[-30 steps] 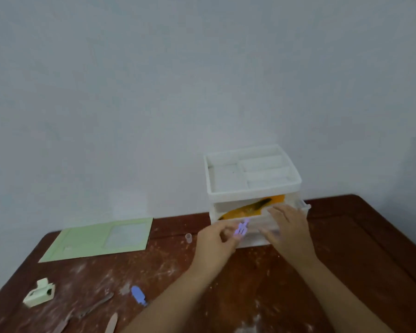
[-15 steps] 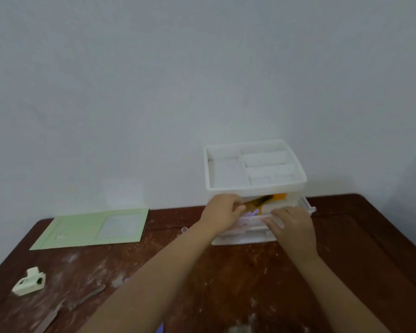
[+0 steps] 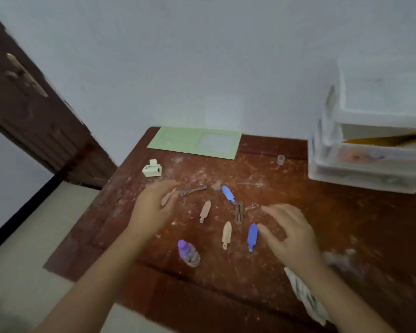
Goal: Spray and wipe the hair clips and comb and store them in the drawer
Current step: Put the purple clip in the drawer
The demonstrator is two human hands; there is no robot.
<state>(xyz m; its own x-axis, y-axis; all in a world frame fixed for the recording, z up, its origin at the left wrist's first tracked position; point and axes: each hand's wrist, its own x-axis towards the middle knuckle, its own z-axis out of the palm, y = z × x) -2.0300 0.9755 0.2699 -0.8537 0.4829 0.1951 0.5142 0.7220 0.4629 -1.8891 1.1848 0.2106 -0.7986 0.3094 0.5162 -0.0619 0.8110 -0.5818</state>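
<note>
Fingers (image 3: 265, 209) of both hands relaxed, grasping nothing: left hand (image 3: 151, 210) over pink clip (image 3: 168, 196), right hand (image 3: 289, 233) beside blue clip (image 3: 252, 236).

Dim, flat, bluish indoor light with only faint shadows on the worktop (image 3: 346, 224), no glare, motion blur smearing both hands and the drawer unit (image 3: 370, 164) at far right, and wide-angle bending at the edges.

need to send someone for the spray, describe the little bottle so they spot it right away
On the wooden table, look at the near edge, between the person's two forearms. The small clear spray bottle lies tipped there, below the scattered hair clips; it is the only thing with a purple cap.
</note>
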